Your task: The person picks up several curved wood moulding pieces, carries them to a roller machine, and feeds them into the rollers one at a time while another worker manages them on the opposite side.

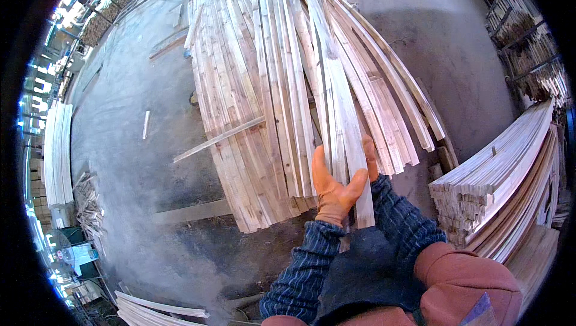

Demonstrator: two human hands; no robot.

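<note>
Both my hands wear orange gloves and grip the near end of a few long, pale wooden boards point(347, 123). My left hand point(337, 193) is wrapped round the boards' left side, its thumb across the front of one board. On their right edge is my right hand point(370, 159), closed, with some of its fingers hidden behind the wood. The held boards slant away over a wide pile of boards point(231, 95), and their far ends overlap others there. Right of them, more loose boards point(384, 107) fan out.
A thin crosswise strip point(219, 138) sticks out left of the pile. At the right stands a tall stack of boards point(489, 164); at the far left, another bundle point(58, 152) and a fan point(75, 256). Several boards point(156, 311) lie at the lower left.
</note>
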